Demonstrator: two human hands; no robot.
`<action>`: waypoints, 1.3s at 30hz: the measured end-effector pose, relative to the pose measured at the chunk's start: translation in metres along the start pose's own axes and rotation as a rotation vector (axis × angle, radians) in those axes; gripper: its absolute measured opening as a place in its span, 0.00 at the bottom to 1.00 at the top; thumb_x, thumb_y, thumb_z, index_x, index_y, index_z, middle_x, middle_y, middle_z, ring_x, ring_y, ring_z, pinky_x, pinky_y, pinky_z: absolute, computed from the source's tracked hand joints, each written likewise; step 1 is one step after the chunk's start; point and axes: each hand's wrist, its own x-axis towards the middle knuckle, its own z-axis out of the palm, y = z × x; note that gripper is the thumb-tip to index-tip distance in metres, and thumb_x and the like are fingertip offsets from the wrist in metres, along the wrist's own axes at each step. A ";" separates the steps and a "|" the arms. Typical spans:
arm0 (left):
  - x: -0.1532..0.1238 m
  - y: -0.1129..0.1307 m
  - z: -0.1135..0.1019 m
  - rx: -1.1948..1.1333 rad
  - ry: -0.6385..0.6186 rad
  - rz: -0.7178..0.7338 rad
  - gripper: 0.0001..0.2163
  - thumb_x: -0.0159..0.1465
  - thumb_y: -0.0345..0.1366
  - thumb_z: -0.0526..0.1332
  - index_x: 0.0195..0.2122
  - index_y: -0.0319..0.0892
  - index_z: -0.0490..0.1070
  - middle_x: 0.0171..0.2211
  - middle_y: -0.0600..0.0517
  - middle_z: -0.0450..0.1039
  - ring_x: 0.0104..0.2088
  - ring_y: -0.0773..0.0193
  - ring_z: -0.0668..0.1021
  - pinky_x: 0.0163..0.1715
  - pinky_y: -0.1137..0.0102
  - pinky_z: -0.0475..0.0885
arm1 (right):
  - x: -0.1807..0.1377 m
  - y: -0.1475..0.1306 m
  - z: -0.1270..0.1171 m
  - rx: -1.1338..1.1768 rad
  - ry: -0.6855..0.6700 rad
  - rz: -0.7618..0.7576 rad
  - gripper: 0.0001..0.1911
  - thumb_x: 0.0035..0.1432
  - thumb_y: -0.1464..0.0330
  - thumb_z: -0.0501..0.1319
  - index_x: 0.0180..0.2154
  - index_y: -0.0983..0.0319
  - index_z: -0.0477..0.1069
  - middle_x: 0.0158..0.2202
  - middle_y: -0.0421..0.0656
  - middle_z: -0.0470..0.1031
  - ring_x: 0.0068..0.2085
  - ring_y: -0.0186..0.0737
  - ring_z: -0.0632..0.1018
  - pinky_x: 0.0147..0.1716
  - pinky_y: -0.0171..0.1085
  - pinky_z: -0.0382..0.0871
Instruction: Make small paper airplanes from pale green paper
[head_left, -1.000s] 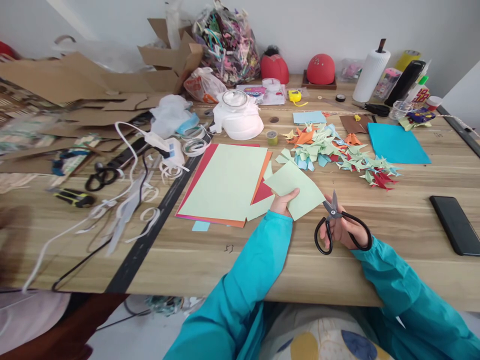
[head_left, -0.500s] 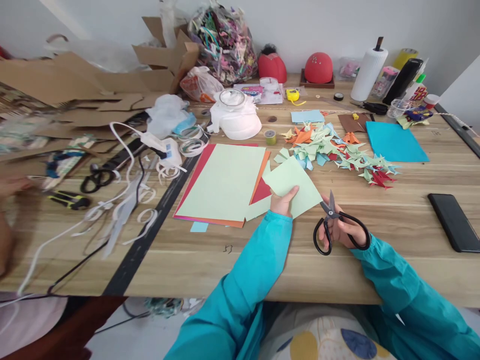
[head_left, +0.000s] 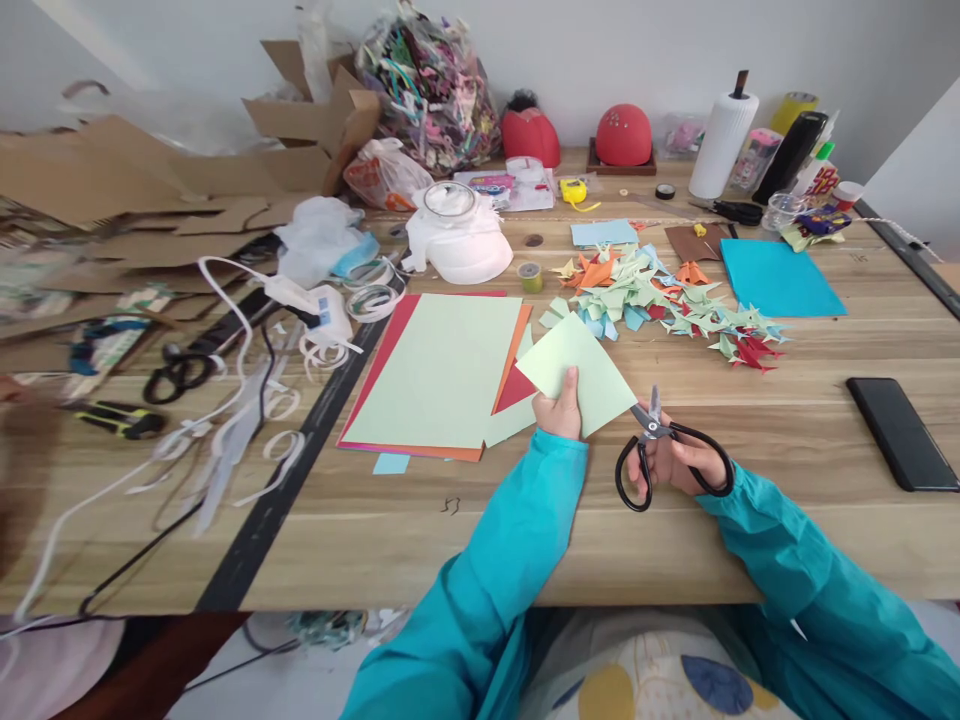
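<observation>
My left hand [head_left: 561, 410] pinches the lower corner of a small pale green paper square [head_left: 577, 370], thumb on top, holding it tilted above the wooden table [head_left: 787, 450]. My right hand [head_left: 675, 462] grips black scissors [head_left: 660, 450] through the handle loops, and the blades point up-left at the right corner of the square. To the left of the square lies a stack of large coloured sheets [head_left: 442, 370], pale green on top with red and orange beneath. Both sleeves are teal.
A pile of folded paper cranes [head_left: 660, 300] lies behind the hands, a blue sheet [head_left: 780, 280] to its right, a black phone [head_left: 900, 432] at far right. White cords, tape rolls and second scissors [head_left: 176, 368] clutter the left; cardboard, bags and bottles line the back.
The view has shifted slightly. The green square now stands more upright in my left hand, and the scissors' blades have closed in on its right corner.
</observation>
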 end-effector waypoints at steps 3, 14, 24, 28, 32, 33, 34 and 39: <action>0.000 0.001 0.000 0.010 0.000 -0.013 0.19 0.52 0.45 0.65 0.40 0.35 0.74 0.39 0.44 0.77 0.46 0.56 0.76 0.48 0.65 0.70 | 0.000 0.000 -0.001 0.006 -0.026 -0.016 0.44 0.50 0.51 0.59 0.60 0.56 0.39 0.36 0.46 0.73 0.30 0.41 0.76 0.30 0.44 0.67; -0.009 0.012 0.002 0.071 -0.145 -0.028 0.22 0.50 0.47 0.66 0.39 0.34 0.73 0.42 0.41 0.75 0.45 0.54 0.76 0.47 0.64 0.71 | 0.001 -0.004 0.005 0.035 -0.045 -0.015 0.41 0.50 0.46 0.55 0.58 0.59 0.45 0.36 0.49 0.73 0.28 0.42 0.76 0.28 0.42 0.67; -0.010 0.008 -0.001 0.106 -0.110 0.032 0.19 0.52 0.46 0.65 0.38 0.35 0.75 0.39 0.43 0.77 0.44 0.55 0.77 0.46 0.65 0.71 | 0.000 -0.001 0.007 0.014 -0.012 -0.036 0.40 0.51 0.46 0.54 0.58 0.58 0.45 0.37 0.49 0.73 0.28 0.42 0.75 0.28 0.42 0.66; -0.010 0.010 -0.001 0.097 -0.092 0.014 0.18 0.51 0.46 0.65 0.35 0.36 0.75 0.37 0.44 0.77 0.42 0.55 0.77 0.45 0.65 0.72 | 0.000 0.000 0.007 0.057 -0.015 -0.052 0.41 0.49 0.47 0.57 0.58 0.58 0.46 0.38 0.49 0.72 0.31 0.42 0.75 0.30 0.44 0.67; -0.010 0.014 -0.001 0.113 -0.078 0.005 0.18 0.51 0.46 0.65 0.34 0.35 0.75 0.35 0.43 0.77 0.42 0.53 0.77 0.45 0.64 0.72 | 0.000 -0.004 0.009 0.087 0.005 -0.056 0.41 0.49 0.48 0.57 0.59 0.56 0.44 0.39 0.49 0.72 0.32 0.42 0.75 0.32 0.45 0.67; -0.010 0.015 -0.001 0.114 -0.073 0.005 0.18 0.51 0.46 0.66 0.34 0.34 0.75 0.34 0.43 0.78 0.43 0.53 0.77 0.46 0.63 0.72 | 0.000 -0.005 0.009 0.088 0.013 -0.056 0.42 0.49 0.47 0.57 0.59 0.56 0.43 0.39 0.48 0.72 0.32 0.42 0.75 0.32 0.45 0.67; -0.010 0.016 -0.001 0.110 -0.067 0.004 0.18 0.50 0.46 0.66 0.34 0.34 0.75 0.33 0.43 0.78 0.44 0.52 0.76 0.47 0.63 0.71 | -0.001 -0.006 0.009 0.088 0.018 -0.057 0.42 0.49 0.47 0.56 0.60 0.56 0.43 0.38 0.48 0.72 0.32 0.42 0.75 0.32 0.45 0.67; -0.009 0.019 0.000 0.066 -0.068 -0.001 0.18 0.49 0.44 0.67 0.35 0.35 0.75 0.35 0.43 0.77 0.47 0.52 0.75 0.49 0.63 0.69 | 0.000 -0.005 0.008 0.051 0.025 -0.055 0.45 0.48 0.43 0.53 0.60 0.58 0.41 0.37 0.47 0.72 0.30 0.43 0.75 0.31 0.46 0.66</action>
